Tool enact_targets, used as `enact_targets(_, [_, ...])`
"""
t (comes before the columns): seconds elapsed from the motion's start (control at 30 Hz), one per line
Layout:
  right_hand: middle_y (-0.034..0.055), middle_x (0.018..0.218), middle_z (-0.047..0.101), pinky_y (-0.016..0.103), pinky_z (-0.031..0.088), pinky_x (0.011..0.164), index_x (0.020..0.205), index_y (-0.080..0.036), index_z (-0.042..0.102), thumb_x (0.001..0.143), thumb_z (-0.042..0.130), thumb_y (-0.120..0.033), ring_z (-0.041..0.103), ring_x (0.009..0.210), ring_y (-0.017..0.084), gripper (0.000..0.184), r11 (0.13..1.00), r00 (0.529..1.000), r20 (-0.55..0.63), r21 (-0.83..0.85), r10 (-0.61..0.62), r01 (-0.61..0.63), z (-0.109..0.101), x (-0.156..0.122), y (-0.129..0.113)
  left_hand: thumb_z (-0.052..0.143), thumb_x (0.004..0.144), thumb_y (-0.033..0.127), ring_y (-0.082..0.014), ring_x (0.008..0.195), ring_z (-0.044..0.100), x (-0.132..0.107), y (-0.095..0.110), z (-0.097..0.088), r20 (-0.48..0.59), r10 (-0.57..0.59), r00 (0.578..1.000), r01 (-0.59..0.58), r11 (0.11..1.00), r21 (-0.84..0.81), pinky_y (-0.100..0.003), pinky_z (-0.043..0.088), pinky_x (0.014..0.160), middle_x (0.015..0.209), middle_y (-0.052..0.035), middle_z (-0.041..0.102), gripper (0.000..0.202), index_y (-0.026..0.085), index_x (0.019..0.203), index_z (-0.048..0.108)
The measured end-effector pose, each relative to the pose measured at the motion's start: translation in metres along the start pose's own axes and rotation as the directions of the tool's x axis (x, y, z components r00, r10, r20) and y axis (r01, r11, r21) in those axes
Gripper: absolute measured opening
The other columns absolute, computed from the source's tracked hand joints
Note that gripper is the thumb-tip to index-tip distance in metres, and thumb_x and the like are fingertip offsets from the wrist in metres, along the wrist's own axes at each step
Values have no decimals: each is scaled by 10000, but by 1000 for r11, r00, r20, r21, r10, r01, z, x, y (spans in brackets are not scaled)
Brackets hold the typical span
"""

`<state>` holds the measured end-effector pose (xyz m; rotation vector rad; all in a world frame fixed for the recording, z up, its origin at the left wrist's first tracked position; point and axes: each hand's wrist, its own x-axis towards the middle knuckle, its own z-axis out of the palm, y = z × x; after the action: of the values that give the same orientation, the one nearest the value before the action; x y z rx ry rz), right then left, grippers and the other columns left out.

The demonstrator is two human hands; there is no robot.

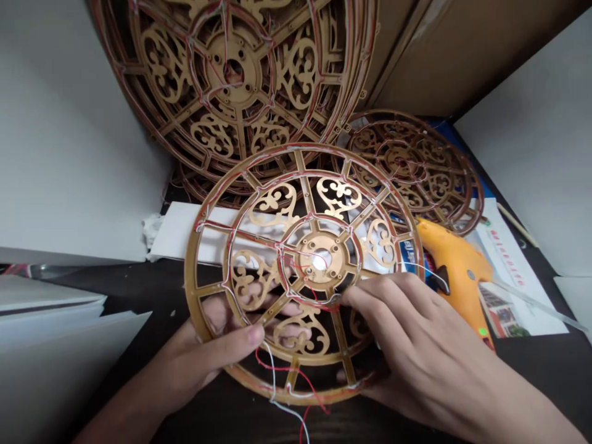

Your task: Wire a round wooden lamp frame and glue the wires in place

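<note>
Leftmost, white boards [41, 345], stacked low on the dark table [106, 290], with a tall white panel [60, 135] rising behind them. Next, a crumpled tissue [152, 231] against a long white strip [185, 228], the strip running behind the work. Then the left hand [198, 364], wrapped around the lower left rim of a round wooden fretwork frame [308, 253]: thumb on the front, fingers [291, 330] curled behind and showing through the openings, closed firmly on the frame, which is held tilted above the table. Along its rings, thin red and white wires [282, 370], some loose ends hanging below the lower rim. Behind it, a stack of larger fretwork frames [231, 80], leaning against brown cardboard [416, 55], with one more frame [411, 166] off to the right, partly hidden by the first. Further right, the right hand [416, 345], spread over the frame's lower right side, fingertips [354, 296] pinched together on its inner ring among the wires. Just beyond, touching distance from that hand, an orange glue gun [457, 271] on a printed sheet [513, 265], and at the far right, another white panel [527, 135].
</note>
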<state>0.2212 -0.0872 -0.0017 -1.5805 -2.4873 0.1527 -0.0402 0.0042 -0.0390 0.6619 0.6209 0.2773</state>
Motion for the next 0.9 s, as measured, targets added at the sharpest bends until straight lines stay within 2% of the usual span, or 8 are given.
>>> enact_targets(0.07, [143,1011,628,415,442,742,1248,-91,492,841,598,-345,502,896,293,491,1000,1000,6,3,1,-1,0,1,0,701,906,328,-326,1191,640,0,2,1,-11,-20,1000,21,1000,17,-412,537,969,1201,-87,722,418,236,1311,657])
enact_targets(0.2, [133,1012,614,412,427,751,1238,-88,498,842,636,-398,495,895,285,522,1000,1000,31,8,-5,5,-1,2,-1,685,921,278,-294,1207,639,0,3,1,11,8,1000,-9,1000,28,-428,525,1013,1222,-57,718,389,299,1308,655])
enact_targets(0.3, [125,1006,602,403,415,755,1237,-71,503,884,620,-435,489,881,275,520,1000,999,33,13,-13,13,-1,1,0,669,934,265,-253,1191,654,0,1,0,38,31,999,-31,999,14,-353,563,961,1227,-44,717,383,326,1312,647])
enact_targets(0.43, [125,1034,599,405,404,783,1235,-69,504,1005,464,-413,488,893,264,416,998,999,-14,40,-49,49,1,1,4,664,940,257,-226,1126,691,1,2,1,39,56,998,-55,998,-13,-279,587,885,1202,-54,726,366,306,1303,658])
enact_targets(0.57, [133,1069,592,404,405,810,1237,-58,504,1031,426,-360,486,935,263,374,998,998,-38,31,-54,55,3,3,6,707,907,254,-217,1052,721,3,6,6,11,72,997,-72,997,-20,-298,586,893,1171,-43,738,404,323,1302,658])
enact_targets(0.77, [138,1086,590,414,408,838,1235,-42,501,997,528,-343,511,978,265,385,996,994,-75,34,-79,81,4,0,8,729,876,244,-255,1052,720,6,7,10,-26,92,995,-93,995,-28,-308,610,815,1095,-79,757,352,236,1227,713])
enact_targets(0.9, [126,1066,588,409,397,817,1253,-42,504,993,515,-333,505,945,259,390,997,998,-25,30,-65,66,1,0,6,702,888,217,-272,1119,692,4,4,6,-37,78,996,-79,997,-10,-394,576,927,1092,-73,757,309,232,1196,722])
